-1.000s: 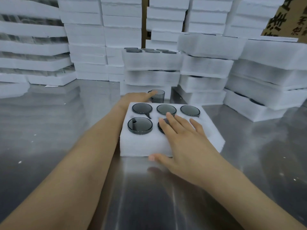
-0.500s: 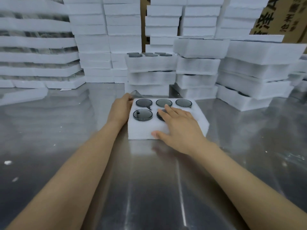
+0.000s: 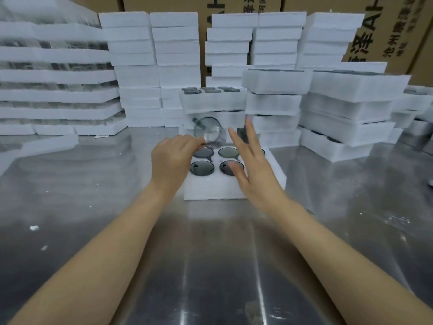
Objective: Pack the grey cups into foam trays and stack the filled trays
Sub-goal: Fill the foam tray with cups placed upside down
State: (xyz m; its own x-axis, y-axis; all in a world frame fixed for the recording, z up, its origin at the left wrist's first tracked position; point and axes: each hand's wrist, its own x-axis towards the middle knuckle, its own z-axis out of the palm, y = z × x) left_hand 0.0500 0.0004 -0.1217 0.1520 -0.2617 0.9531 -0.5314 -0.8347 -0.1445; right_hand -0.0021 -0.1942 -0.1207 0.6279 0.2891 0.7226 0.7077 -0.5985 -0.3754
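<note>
Fingers of the left hand [image 3: 172,158] are clenched in a pinch on the rim of a grey cup [image 3: 208,131]. The cup is held tilted in the air above the 11 o'clock corner of the foam tray [image 3: 210,192]. It is smoky, translucent and round-walled, and blurred by motion.

The right hand [image 3: 254,174] is released, its fingers straight and spread over the tray's 3 o'clock side. Whether its thumb touches the cup beneath cannot be told.

The tray is a white block of soft, fibrous foam with round pockets. The seated cups [image 3: 202,168] show as dark glossy discs flush with its top face. Four are plain and a fifth is a sliver at 2 o'clock.

The tray rests on the worktop [image 3: 210,266], which is brushed, reflective steel. White foam crumbs [image 3: 34,228] lie at 9 o'clock.

Just behind the tray at 12 o'clock stands a filled stack [image 3: 210,106] with grey rims on top. Further tray stacks [image 3: 138,73] run from 9 to 3 o'clock, and brown printed cardboard boxes [image 3: 386,31] stand behind them.

Change noted:
- One second ago the cup stood upright on the worktop behind the tray.
- Half a second ago the left hand sat low at the far-left corner, and it is now raised.
- The right hand then lay on the tray with its thumb against the near wall, and it has since lifted and spread.
</note>
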